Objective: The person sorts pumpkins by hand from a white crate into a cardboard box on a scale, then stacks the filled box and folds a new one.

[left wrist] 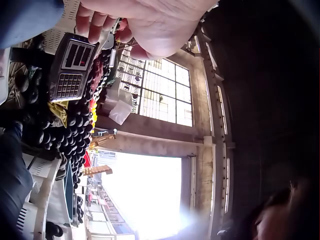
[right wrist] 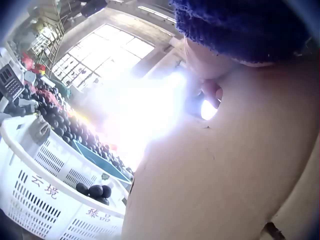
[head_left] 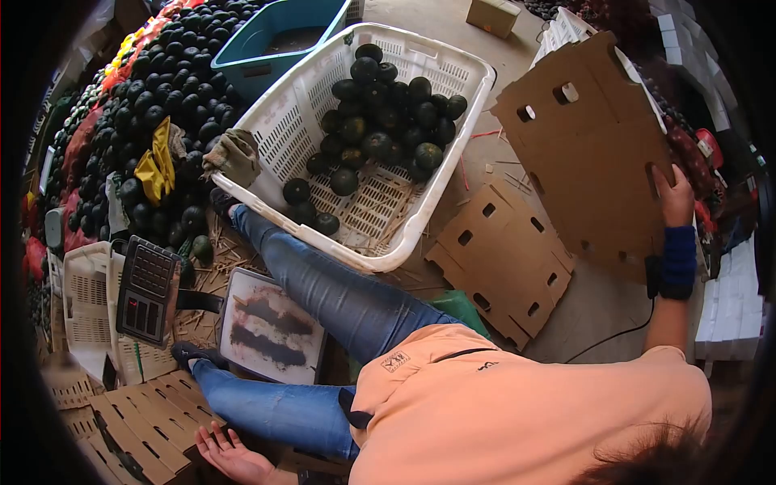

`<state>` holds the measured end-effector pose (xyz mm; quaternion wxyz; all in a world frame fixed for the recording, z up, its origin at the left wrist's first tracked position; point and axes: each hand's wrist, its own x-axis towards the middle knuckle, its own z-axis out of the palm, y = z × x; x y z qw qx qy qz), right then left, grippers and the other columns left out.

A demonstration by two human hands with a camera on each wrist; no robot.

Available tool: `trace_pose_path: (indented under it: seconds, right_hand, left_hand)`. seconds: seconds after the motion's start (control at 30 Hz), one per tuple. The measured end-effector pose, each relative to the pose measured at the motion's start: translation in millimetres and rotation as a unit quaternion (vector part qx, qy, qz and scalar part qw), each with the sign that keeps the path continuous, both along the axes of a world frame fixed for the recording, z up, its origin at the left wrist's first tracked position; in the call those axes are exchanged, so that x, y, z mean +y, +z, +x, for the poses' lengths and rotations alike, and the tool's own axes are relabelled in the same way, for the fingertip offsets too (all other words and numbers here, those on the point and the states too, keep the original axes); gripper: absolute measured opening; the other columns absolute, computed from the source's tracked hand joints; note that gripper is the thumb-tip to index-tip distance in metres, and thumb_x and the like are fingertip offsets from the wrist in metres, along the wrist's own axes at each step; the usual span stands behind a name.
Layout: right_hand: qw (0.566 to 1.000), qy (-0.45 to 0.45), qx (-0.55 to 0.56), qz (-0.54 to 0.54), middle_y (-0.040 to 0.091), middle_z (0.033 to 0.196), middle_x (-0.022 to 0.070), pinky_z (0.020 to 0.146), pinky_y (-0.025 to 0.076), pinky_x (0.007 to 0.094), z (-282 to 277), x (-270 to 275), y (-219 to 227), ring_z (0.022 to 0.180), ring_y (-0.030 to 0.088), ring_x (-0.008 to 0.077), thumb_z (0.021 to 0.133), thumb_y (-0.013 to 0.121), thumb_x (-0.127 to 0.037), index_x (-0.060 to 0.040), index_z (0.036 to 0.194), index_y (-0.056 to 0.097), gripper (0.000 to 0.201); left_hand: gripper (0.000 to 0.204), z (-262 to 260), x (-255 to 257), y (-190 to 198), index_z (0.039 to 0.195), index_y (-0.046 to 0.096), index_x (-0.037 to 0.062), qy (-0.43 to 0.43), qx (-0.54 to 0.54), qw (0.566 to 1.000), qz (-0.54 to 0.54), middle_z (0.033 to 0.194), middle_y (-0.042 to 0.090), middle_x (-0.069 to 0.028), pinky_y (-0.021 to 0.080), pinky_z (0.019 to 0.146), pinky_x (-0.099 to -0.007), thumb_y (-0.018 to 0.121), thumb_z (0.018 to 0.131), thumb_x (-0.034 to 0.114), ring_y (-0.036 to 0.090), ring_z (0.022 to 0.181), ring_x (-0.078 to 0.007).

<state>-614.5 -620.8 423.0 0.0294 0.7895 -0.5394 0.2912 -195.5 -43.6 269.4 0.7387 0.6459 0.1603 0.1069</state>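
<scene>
My right hand (head_left: pixel 677 196) grips the edge of a brown cardboard sheet (head_left: pixel 590 153) with cut-out holes, held up at the right. Fingers pass through a hole in the cardboard in the right wrist view, while the blue wristband (right wrist: pixel 240 30) covers much of that hand. My left hand (head_left: pixel 240 462) is palm up and holds nothing, its fingers loosely extended beside a stack of flat cardboard (head_left: pixel 149 428). Close by in the left wrist view is a digital scale display (left wrist: pixel 74 65). A large white crate (head_left: pixel 275 153) holds dark green squashes (head_left: pixel 376 145).
Another flat cardboard piece (head_left: pixel 505 259) lies on the floor between crate and legs. The scale platform (head_left: pixel 271 327) stands between the legs. A blue-green tub (head_left: pixel 242 73) and a big squash heap (head_left: pixel 174 81) lie beyond. White boxes (head_left: pixel 731 299) line the right side.
</scene>
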Motion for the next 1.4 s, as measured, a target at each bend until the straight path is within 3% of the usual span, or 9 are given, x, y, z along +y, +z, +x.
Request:
trace_pose_path:
  seconds: [0.17,0.27,0.4,0.63,0.8,0.93,1.17,1.3,1.4]
  right_hand:
    - [0.969,0.04,-0.233,-0.077,0.052,0.073,-0.0018,0.066,0.039,0.0216,30,37,41,0.073,0.051,0.0078,0.09,0.057,-0.035,-0.0051,0.099,0.059,0.031]
    - [0.913,0.237,-0.321,-0.082,0.04,0.065,-0.0042,0.06,0.033,0.0198,72,37,63,0.062,0.04,0.0052,0.092,0.052,-0.036,-0.0101,0.098,0.057,0.027]
    - [0.707,0.373,-0.567,0.196,0.04,0.068,-0.0092,0.05,0.03,0.0188,142,-2,61,0.054,0.032,0.0005,0.095,0.046,-0.032,-0.0195,0.111,0.054,0.022]
    - [0.426,0.531,-0.359,0.639,0.039,0.06,-0.0078,0.051,0.034,0.0195,438,104,-52,0.053,0.038,0.0043,0.095,0.045,-0.039,-0.0145,0.089,0.052,0.026]
    - [0.494,0.492,-0.243,0.674,0.057,0.076,0.0026,0.065,0.043,0.0266,596,189,-154,0.069,0.053,0.0131,0.091,0.052,-0.034,-0.0049,0.101,0.059,0.031]
    - [0.653,0.539,0.004,0.531,0.053,0.121,0.0182,0.093,0.039,0.0292,625,209,-233,0.11,0.052,0.0247,0.087,0.056,-0.029,0.0027,0.132,0.038,0.057]
    - [0.713,0.601,0.008,0.36,0.034,0.138,0.0257,0.107,0.025,0.0355,540,239,-216,0.129,0.034,0.0338,0.085,0.058,-0.025,-0.0067,0.141,0.021,0.07]
    - [0.671,0.607,-0.093,0.416,0.057,0.115,0.0139,0.096,0.035,0.0298,532,221,-206,0.111,0.05,0.0214,0.087,0.053,-0.018,-0.0014,0.117,0.054,0.035]
    - [0.524,0.567,-0.345,0.534,0.055,0.104,0.0054,0.09,0.034,0.0233,506,206,-178,0.101,0.048,0.0116,0.084,0.05,-0.003,-0.0041,0.098,0.055,0.015]
  left_hand:
    - [0.042,5,-15,9,0.127,0.042,0.0091,-0.067,-0.042,0.997,0.023,0.126,0.048,-0.0044,0.034,0.088,-0.0311,0.043,0.089,0.026,0.047,0.113,-0.0183]
    - [0.044,7,-33,28,0.125,0.041,0.005,-0.093,-0.084,0.99,0.059,0.129,0.044,-0.01,0.034,0.093,-0.0377,0.048,0.086,0.025,0.046,0.113,-0.0228]
    - [0.063,12,-49,49,0.136,0.03,0.0021,-0.162,-0.133,0.969,0.131,0.137,0.037,-0.0123,0.024,0.103,-0.0402,0.05,0.086,0.036,0.034,0.125,-0.0249]
    - [0.075,48,-5,-4,0.129,0.035,-0.0012,-0.207,-0.07,0.975,0.031,0.121,0.047,-0.011,0.033,0.095,-0.033,0.062,0.081,0.051,0.043,0.11,-0.0192]
    - [0.042,52,40,-51,0.093,0.054,0.0004,0.082,0.02,0.987,0.138,0.089,0.055,-0.0038,0.039,0.079,-0.0284,0.054,0.09,0.043,0.045,0.083,-0.012]
    - [0.043,35,57,-82,0.112,0.049,-0.002,0.074,0.125,0.96,0.239,0.104,0.058,-0.0111,0.041,0.086,-0.0323,0.051,0.093,0.036,0.052,0.096,-0.0199]
    - [0.052,28,62,-46,0.135,0.031,-0.0034,-0.012,0.043,0.978,0.202,0.122,0.053,-0.0157,0.037,0.097,-0.0325,0.052,0.09,0.014,0.051,0.112,-0.0235]
    - [0.055,16,75,-23,0.137,0.029,-0.0017,-0.048,-0.055,0.996,0.042,0.12,0.055,-0.0122,0.039,0.093,-0.0275,0.053,0.088,0.008,0.053,0.105,-0.0152]
    - [0.06,-14,56,28,0.14,0.025,0.0027,0.006,-0.199,0.98,0.023,0.119,0.055,-0.0147,0.04,0.094,-0.0313,0.054,0.088,0.008,0.055,0.103,-0.0177]
